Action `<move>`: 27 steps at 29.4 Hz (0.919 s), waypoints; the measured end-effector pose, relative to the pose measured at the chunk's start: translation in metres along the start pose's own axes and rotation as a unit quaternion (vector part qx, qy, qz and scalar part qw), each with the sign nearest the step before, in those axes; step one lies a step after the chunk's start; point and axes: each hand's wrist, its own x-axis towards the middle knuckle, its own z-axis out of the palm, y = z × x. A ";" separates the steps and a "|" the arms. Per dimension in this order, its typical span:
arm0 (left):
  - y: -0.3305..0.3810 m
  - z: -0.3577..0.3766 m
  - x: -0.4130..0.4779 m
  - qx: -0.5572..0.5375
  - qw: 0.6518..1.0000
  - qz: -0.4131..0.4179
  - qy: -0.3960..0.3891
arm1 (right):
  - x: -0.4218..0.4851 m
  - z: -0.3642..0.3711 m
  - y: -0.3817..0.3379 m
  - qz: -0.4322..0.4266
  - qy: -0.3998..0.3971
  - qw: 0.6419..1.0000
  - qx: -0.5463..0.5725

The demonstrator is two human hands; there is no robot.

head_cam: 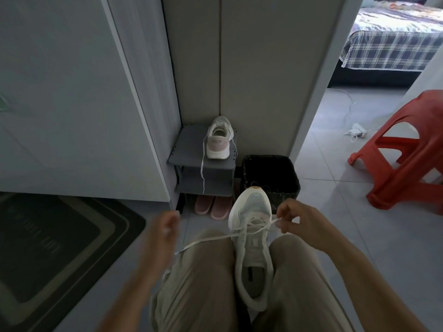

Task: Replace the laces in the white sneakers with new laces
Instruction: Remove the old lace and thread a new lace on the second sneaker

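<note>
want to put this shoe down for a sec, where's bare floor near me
Bare tile between the bin and the red stool; a narrower strip between the doormat and your left knee. Crowded straight ahead: slippers under the rack, bin beside it.

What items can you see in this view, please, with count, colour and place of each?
mesh low-top sneaker: 1, white, between the knees
flat lace: 1, white, through that sneaker's eyelets
pink-heeled sneaker: 1, white, atop the rack, lace dangling
two-tier shoe rack: 1, grey, against the wall
slippers: 2, pink, floor under rack
lined square bin: 1, black, right of rack
plastic stool: 1, red, far right
patterned doormat: 1, dark, floor left
power strip: 1, white, floor behind stool
plaid-covered bed: 1, blue-white, top right
left hand: 1, blurred, left of sneaker; grip unclear
right hand: 1, fingers pinch the lace
</note>
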 end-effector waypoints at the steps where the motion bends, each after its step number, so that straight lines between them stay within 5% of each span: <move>1: 0.025 0.014 -0.006 -0.009 0.997 0.076 -0.024 | 0.000 -0.001 0.000 -0.004 0.002 1.000 -0.003; 4: 0.064 0.050 -0.013 0.003 0.975 0.193 -0.111 | -0.002 -0.007 -0.002 -0.002 -0.011 1.000 0.001; 11: 0.068 0.059 0.000 -0.035 0.967 0.091 -0.237 | 0.005 -0.013 -0.009 0.024 -0.077 0.994 0.078; 16: 0.040 0.034 0.008 -0.040 0.965 0.048 -0.256 | 0.015 -0.001 -0.009 0.030 -0.184 0.982 0.033; 23: 0.003 0.007 0.007 -0.052 0.968 -0.023 -0.245 | 0.033 0.012 -0.027 -0.002 -0.219 0.975 0.019; 27: -0.006 0.003 0.004 -0.036 0.967 -0.038 -0.249 | 0.040 0.015 -0.029 -0.018 -0.236 0.957 -0.166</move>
